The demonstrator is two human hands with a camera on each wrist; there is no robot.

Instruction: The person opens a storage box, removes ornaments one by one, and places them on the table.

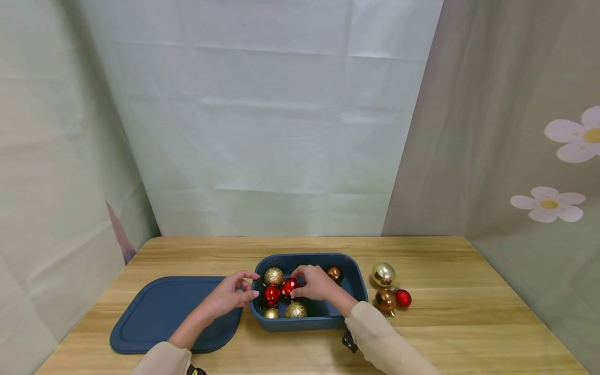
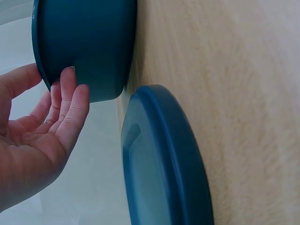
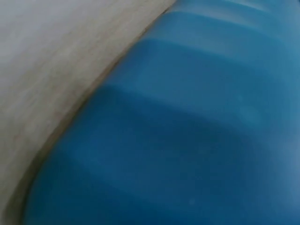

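Note:
A dark blue box (image 1: pixel 356 284) stands at the table's front middle with several baubles in it: gold glitter (image 1: pixel 273 276), red (image 1: pixel 272 295), small gold (image 1: pixel 271 313), gold glitter (image 1: pixel 296 310), copper (image 1: pixel 334 273). My right hand (image 1: pixel 300 284) reaches into the box and pinches a red bauble (image 1: pixel 288 286). My left hand (image 1: pixel 249 287) lies against the box's left end. In the left wrist view its straight fingers (image 2: pixel 70 103) touch the outer wall of the box (image 2: pixel 93 42). The right wrist view is a blur of the blue box wall (image 3: pixel 187 140).
The box's blue lid (image 1: pixel 159 312) lies flat to the left, also visible as lid (image 2: pixel 159 159). Three baubles sit on the wooden table (image 1: pixel 469 312) right of the box: shiny gold (image 1: pixel 383 274), copper (image 1: pixel 385 300), red (image 1: pixel 403 298). Cloth backdrops close in behind and at the sides.

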